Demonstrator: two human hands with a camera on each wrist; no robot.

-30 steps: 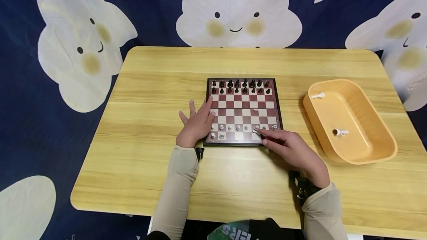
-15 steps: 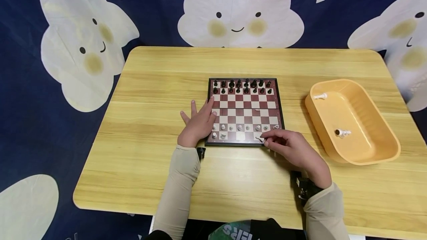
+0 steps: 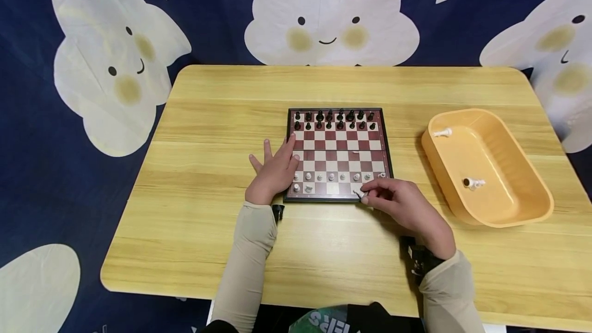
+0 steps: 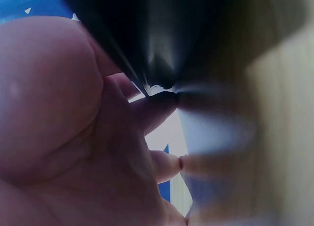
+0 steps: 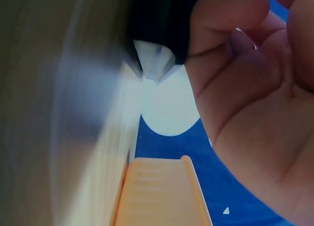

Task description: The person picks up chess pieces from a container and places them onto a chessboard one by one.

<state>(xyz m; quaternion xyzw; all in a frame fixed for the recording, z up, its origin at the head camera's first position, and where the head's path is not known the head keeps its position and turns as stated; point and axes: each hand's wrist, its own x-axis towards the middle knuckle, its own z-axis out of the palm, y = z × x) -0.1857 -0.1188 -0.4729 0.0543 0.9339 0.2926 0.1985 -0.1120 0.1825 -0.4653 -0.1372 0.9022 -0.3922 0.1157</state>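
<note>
My right hand [image 3: 402,204] pinches a white chess piece [image 3: 359,193] between thumb and fingertips, tilted over the near row of the chessboard [image 3: 333,155]. The exact kind of piece is too small to make out. With fingers spread, my left hand [image 3: 274,174] rests along the board's left edge. A row of white pawns [image 3: 331,177] stands in front of two other white pieces at the near left corner. Two full rows of black chess pieces [image 3: 330,125] line the far side. In the right wrist view, the curled fingers [image 5: 228,12] hide the held piece.
An orange plastic basin [image 3: 499,179] stands right of the board, with a white chess piece [image 3: 443,132] lying near its far left corner and another white chess piece [image 3: 474,183] near its middle. The wooden table [image 3: 208,168] reaches a dark blue cloud-patterned backdrop [image 3: 217,14].
The white chess piece in my right hand has moved slightly toward the board's near edge, away from the pawn row. My left hand stays in place on the board.
</note>
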